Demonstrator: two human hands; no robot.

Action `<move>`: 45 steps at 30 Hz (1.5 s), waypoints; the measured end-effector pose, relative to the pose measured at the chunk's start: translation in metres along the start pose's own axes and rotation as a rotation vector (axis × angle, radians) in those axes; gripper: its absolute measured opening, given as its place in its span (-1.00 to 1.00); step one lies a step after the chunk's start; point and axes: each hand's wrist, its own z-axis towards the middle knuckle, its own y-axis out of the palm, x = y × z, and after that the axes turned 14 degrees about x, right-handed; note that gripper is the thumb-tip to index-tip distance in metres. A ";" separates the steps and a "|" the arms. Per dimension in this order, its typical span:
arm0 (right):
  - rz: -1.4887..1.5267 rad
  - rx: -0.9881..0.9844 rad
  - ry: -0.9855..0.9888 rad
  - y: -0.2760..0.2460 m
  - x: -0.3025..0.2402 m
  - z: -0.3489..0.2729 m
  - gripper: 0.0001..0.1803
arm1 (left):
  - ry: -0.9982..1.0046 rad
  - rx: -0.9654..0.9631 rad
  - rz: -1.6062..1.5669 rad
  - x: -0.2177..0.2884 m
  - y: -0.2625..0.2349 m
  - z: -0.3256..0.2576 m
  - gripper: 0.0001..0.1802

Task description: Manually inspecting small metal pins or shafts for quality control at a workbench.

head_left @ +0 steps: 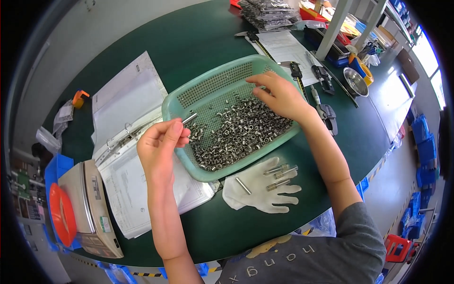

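Between the fingertips of my left hand (163,139) is a slim shiny metal pin (189,118), pointing up and to the right over the basket's left side. My right hand (279,94) hovers above the far right part of the green plastic basket (222,79), fingers curved and apart, with nothing visible in them. Small metal rings (241,130) lie heaped in the basket, mostly toward its near right side. Near the basket's front lies a white glove (255,201) bearing another metal pin (243,185) and several small clear tubes (278,184).
To the left are an open ring binder (130,194) with papers and a scale (92,208) near an orange-red dish (62,215). Calipers (296,71), a micrometer (326,112) and a metal bowl (354,81) lie right of the basket. Bagged parts (267,14) are stacked at the back.
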 end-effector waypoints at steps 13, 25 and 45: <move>0.316 -0.321 -0.102 -0.015 -0.062 -0.007 -0.74 | -0.016 -0.165 0.023 -0.006 0.049 -0.014 -0.82; 0.170 0.091 0.188 -0.071 -0.019 0.016 -0.61 | 0.412 -0.546 0.489 0.008 0.115 -0.006 -0.79; 0.180 0.125 0.210 -0.062 -0.019 0.018 -0.64 | 0.823 -1.120 1.011 -0.022 0.038 0.038 -0.72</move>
